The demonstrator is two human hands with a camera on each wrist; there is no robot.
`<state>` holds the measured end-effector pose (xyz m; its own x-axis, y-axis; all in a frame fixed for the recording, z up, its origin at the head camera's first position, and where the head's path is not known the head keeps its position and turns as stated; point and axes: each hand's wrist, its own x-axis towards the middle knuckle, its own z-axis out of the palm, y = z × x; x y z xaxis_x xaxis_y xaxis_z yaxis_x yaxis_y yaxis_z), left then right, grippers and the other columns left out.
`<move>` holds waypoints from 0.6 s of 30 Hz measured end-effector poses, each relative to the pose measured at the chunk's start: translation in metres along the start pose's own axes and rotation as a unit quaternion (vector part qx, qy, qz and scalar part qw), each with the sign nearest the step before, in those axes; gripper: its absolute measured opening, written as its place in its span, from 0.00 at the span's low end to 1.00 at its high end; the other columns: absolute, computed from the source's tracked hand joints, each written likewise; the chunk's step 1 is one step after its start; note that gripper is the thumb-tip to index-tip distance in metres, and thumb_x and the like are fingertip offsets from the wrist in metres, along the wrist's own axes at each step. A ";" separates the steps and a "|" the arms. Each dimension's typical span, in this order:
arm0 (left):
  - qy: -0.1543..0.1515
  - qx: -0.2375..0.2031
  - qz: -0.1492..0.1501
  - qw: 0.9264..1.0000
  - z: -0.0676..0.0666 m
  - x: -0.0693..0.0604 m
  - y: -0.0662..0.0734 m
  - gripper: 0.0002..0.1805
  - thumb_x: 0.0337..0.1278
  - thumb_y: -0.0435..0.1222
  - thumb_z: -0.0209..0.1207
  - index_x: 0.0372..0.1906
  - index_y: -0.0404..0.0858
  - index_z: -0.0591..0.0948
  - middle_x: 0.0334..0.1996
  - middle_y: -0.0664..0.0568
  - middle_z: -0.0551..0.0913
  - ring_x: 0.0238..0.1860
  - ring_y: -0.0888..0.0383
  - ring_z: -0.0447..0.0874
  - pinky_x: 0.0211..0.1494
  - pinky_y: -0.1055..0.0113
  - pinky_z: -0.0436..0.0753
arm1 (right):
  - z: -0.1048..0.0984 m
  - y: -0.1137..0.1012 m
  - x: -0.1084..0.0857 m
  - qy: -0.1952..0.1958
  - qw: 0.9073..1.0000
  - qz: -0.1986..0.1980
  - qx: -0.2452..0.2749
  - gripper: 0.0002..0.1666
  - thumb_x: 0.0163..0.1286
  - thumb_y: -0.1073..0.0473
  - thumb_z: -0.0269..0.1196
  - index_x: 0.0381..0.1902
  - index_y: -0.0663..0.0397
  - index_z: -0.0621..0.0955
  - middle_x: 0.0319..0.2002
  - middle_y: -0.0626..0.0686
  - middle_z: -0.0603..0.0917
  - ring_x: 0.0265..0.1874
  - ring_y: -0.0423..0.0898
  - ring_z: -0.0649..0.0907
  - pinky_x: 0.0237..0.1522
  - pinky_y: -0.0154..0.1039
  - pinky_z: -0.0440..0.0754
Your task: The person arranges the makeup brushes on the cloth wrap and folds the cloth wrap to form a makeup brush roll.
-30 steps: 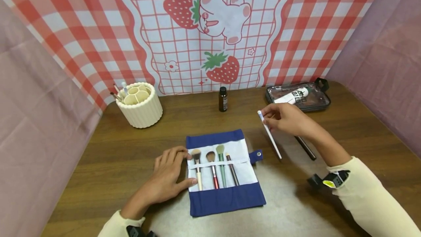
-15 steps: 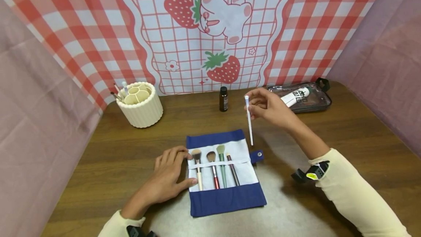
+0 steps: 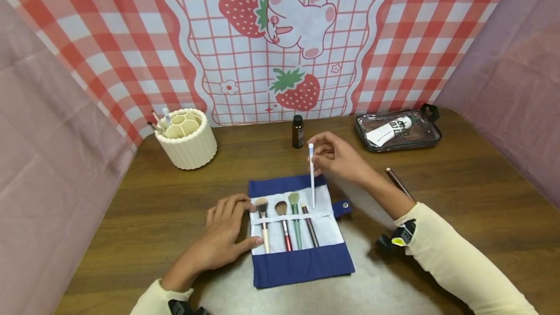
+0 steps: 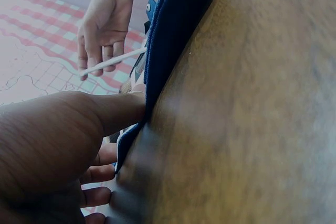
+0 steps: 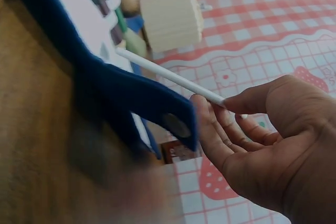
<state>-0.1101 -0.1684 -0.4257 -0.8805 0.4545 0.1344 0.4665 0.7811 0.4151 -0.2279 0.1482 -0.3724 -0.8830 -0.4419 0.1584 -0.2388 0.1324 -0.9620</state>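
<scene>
One white brush [image 3: 312,181] is held aslant, lower end down, over the right part of an unfolded brush roll [image 3: 302,265]; whether the cloth is touched by that end cannot be told. Near its upper end it is pinched between the thumb and fingertips of the right hand [image 3: 339,158], which is poised above the roll's far right corner, its forearm brought in from the roll's near right. By the left hand [image 3: 225,230] the roll's left edge is touched, with fingers loosely bent and thumb set apart; nothing is seen gripped there.

Four brushes [image 3: 297,227] are held side by side under the roll's white band [image 3: 321,215], their lower ends hidden by the navy flap. To the roll's right, a dark stick [image 3: 397,180] is partly covered by the right forearm. Beyond the roll are placed a dark bottle [image 3: 298,132], a ribbed holder [image 3: 188,149] to the far left and a clear pouch [image 3: 421,134] to the far right. Both sleeves are cut off below. In the left wrist view most of the brushes are hidden by the roll's raised edge; in the right wrist view the lower left is blurred.
</scene>
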 end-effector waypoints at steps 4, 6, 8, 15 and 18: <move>0.000 -0.001 -0.001 1.000 -0.001 0.000 0.000 0.33 0.55 0.56 0.69 0.59 0.46 0.71 0.67 0.47 0.64 0.68 0.45 0.57 0.63 0.43 0.58 | 0.005 0.004 -0.001 -0.008 0.999 0.039 0.004 0.23 0.70 0.75 0.58 0.61 0.65 0.69 0.46 0.77 0.77 0.34 0.58 0.85 0.38 0.50 0.86; 0.000 -0.002 -0.001 1.000 -0.001 -0.001 0.000 0.33 0.55 0.56 0.69 0.59 0.46 0.71 0.67 0.47 0.64 0.68 0.45 0.57 0.63 0.43 0.57 | 0.007 0.006 -0.003 -0.013 0.998 0.058 0.007 0.23 0.70 0.75 0.57 0.62 0.67 0.68 0.47 0.77 0.77 0.35 0.57 0.84 0.39 0.50 0.86; 0.000 -0.003 -0.001 1.000 -0.001 -0.001 0.001 0.33 0.55 0.56 0.69 0.59 0.45 0.71 0.67 0.47 0.64 0.68 0.45 0.57 0.63 0.43 0.57 | 0.007 0.007 -0.004 -0.020 0.997 0.075 0.012 0.24 0.70 0.76 0.56 0.63 0.70 0.67 0.46 0.76 0.77 0.34 0.57 0.84 0.39 0.51 0.86; -0.001 -0.004 -0.001 1.000 -0.002 -0.001 0.001 0.33 0.55 0.56 0.69 0.59 0.45 0.71 0.67 0.47 0.64 0.68 0.45 0.57 0.62 0.43 0.57 | 0.009 0.010 -0.008 -0.062 0.989 0.130 0.027 0.24 0.70 0.76 0.56 0.61 0.75 0.65 0.40 0.70 0.80 0.31 0.56 0.84 0.38 0.53 0.85; -0.001 -0.004 -0.001 1.000 -0.002 -0.001 0.001 0.33 0.55 0.56 0.69 0.59 0.45 0.71 0.67 0.47 0.64 0.68 0.45 0.57 0.62 0.43 0.57 | 0.009 0.012 -0.011 -0.084 0.987 0.136 0.010 0.21 0.70 0.75 0.57 0.59 0.76 0.68 0.37 0.67 0.82 0.29 0.56 0.85 0.36 0.51 0.86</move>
<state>-0.1092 -0.1691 -0.4241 -0.8813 0.4536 0.1322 0.4641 0.7784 0.4228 -0.2172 0.1467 -0.3877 -0.8331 -0.5338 -0.1448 0.0082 0.2499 -0.9682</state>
